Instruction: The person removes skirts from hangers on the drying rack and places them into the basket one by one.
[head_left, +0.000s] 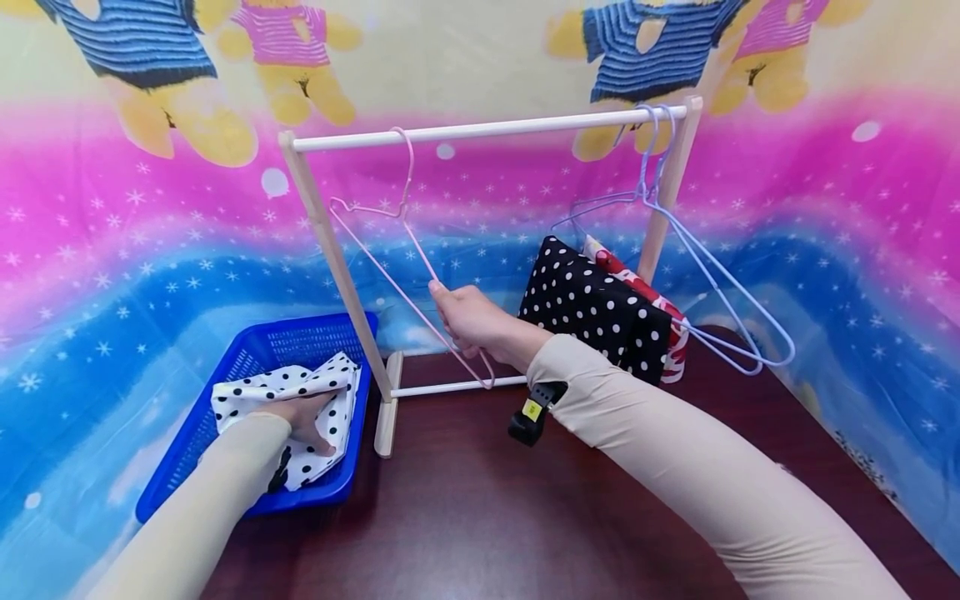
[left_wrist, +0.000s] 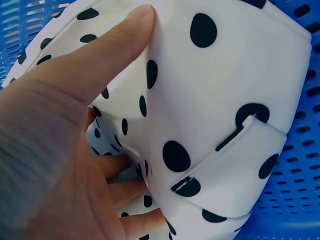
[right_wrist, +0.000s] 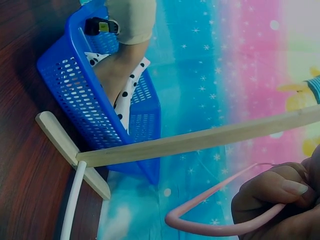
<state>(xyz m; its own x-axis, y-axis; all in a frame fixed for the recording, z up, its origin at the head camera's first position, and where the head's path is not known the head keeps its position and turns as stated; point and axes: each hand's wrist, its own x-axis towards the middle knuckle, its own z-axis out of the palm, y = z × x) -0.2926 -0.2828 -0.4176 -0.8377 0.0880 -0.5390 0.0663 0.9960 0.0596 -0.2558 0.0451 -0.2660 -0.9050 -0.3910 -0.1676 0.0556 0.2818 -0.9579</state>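
My right hand (head_left: pixel 474 318) grips one side of a pink clothes hanger (head_left: pixel 408 292), whose hook is over the rack's white top rod. In the right wrist view, fingers and thumb curl round the hanger's wire (right_wrist: pixel 215 227) near a bent corner. Inside the blue basket (head_left: pixel 176 454), my left hand (head_left: pixel 303 421) holds a white garment (head_left: pixel 341 379) with black dots. The left wrist view has the thumb (left_wrist: pixel 115 50) lying across a fold of this garment, while the other fingertips are tucked behind the fold.
The wooden rack (head_left: pixel 326 242) stands on a dark red table (head_left: pixel 480 508). At its right end, blue hangers (head_left: pixel 720 275) carry a black dotted garment (head_left: pixel 592 308) and a red-and-white one (head_left: pixel 630 275). A patterned curtain (head_left: pixel 480 179) surrounds the table's back and sides.
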